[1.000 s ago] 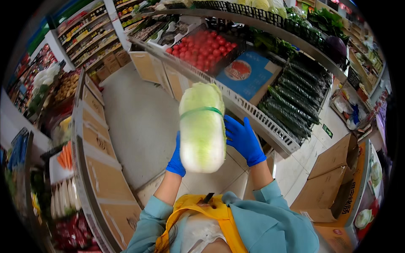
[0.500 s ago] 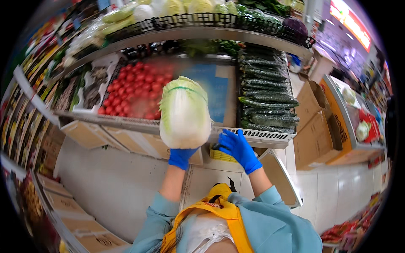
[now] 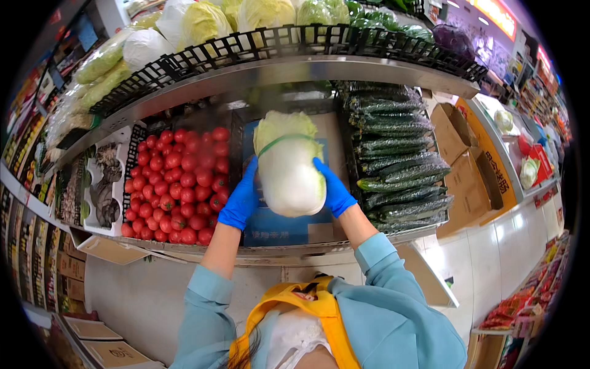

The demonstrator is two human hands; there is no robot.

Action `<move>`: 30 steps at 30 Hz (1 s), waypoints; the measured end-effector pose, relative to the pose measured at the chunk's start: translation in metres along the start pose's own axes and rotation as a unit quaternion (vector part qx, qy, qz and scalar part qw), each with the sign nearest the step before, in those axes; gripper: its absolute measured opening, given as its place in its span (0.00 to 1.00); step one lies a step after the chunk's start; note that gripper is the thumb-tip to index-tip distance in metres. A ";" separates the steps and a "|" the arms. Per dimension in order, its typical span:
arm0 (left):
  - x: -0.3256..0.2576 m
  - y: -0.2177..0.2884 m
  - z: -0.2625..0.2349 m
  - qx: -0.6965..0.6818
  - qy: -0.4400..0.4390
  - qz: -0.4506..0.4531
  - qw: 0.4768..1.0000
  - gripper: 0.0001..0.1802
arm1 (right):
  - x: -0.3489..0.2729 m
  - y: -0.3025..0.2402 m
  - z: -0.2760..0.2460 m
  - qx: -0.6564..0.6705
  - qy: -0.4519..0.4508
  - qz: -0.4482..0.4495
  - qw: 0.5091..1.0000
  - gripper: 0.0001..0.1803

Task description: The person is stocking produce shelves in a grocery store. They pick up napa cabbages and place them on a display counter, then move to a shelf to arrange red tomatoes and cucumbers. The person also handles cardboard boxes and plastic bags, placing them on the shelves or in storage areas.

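Between my two blue-gloved hands is a napa cabbage (image 3: 292, 178), white at the base with pale green leaf tops and a green band round it. My left hand (image 3: 241, 198) grips its left side, and the fingertips go out of sight behind the head. My right hand (image 3: 334, 189) presses against the right side, with the thumb along the leaves. Below the cabbage lies a dark-walled bin with a blue cardboard bottom (image 3: 275, 230), set between the tomatoes (image 3: 178, 184) and the wrapped cucumbers (image 3: 399, 163).
Above the bin a metal shelf edge (image 3: 270, 74) carries black crates (image 3: 227, 50) of cabbages and other greens. A white foam tray (image 3: 106, 184) of dark produce sits left of the tomatoes. Cardboard boxes (image 3: 470, 181) stand at the right. An open cabinet door (image 3: 427, 277) juts out below the display.
Both arms have reached forward, carrying the cabbage from the display's front edge to over the blue-bottomed bin. My right hand, free before, now holds the cabbage's right side.
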State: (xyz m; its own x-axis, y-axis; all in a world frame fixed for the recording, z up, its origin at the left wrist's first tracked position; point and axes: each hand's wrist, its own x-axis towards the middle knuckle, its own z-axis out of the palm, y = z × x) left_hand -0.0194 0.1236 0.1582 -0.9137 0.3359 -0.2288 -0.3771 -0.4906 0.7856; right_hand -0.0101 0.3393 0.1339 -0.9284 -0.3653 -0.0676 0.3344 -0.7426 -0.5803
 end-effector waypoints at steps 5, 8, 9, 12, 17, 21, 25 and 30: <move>0.028 -0.013 -0.022 -0.068 -0.027 -0.072 0.995 0.28 | -0.004 0.015 0.006 0.175 -0.049 -0.012 0.983 0.28; 0.039 -0.038 -0.029 -0.196 -0.134 -0.075 0.969 0.32 | -0.009 0.026 0.012 0.134 0.031 -0.057 0.989 0.28; 0.044 -0.042 -0.031 -0.212 -0.178 -0.097 0.956 0.33 | -0.012 0.025 0.013 0.083 0.055 -0.053 0.994 0.28; 0.048 -0.043 -0.035 -0.407 -0.361 -0.163 0.823 0.33 | -0.021 0.018 0.018 -0.049 0.097 -0.056 0.992 0.30; 0.057 -0.032 -0.035 -0.238 -0.192 -0.186 0.934 0.30 | -0.028 0.011 0.017 -0.109 0.220 -0.055 0.968 0.29; 0.069 -0.036 -0.033 -0.180 -0.190 -0.210 0.942 0.29 | -0.020 0.030 0.010 -0.156 0.169 -0.084 0.970 0.28; 0.077 -0.037 -0.024 -0.169 -0.170 -0.236 0.942 0.30 | -0.019 0.035 0.005 -0.085 0.180 -0.081 0.977 0.28; 0.064 -0.029 -0.008 -0.144 -0.170 -0.178 0.958 0.32 | -0.031 0.019 0.009 -0.098 0.128 -0.114 0.980 0.29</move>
State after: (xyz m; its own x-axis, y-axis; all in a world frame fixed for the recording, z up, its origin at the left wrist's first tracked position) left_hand -0.0679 0.1524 0.1165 -0.6353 0.7421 -0.2137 -0.7271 -0.4815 0.4893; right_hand 0.0263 0.3315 0.1321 -0.9940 -0.0301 -0.1047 0.0986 -0.6579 -0.7466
